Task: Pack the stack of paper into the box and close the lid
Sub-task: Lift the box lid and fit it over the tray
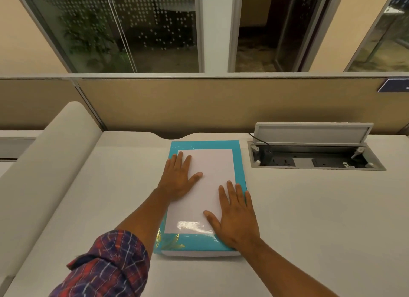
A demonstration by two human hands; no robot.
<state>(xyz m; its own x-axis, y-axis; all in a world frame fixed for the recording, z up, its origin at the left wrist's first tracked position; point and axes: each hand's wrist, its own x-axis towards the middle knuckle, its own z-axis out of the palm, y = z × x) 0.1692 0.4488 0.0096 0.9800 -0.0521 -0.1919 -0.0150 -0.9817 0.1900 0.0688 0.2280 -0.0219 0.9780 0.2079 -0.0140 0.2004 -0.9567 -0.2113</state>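
A flat turquoise box [205, 145] with gold leaf print lies on the desk in front of me, its lid down. The lid has a clear window through which white paper [210, 170] shows. A white edge sticks out under the box's near end. My left hand [179, 180] lies flat on the lid's left side, fingers spread. My right hand [234, 217] lies flat on the near right part of the lid, fingers spread. Neither hand grips anything.
An open cable hatch [314, 150] with power sockets and a raised grey flap sits at the right of the box. A beige padded partition [51, 155] runs along the left. A tan divider panel [221, 102] backs the white desk [309, 219].
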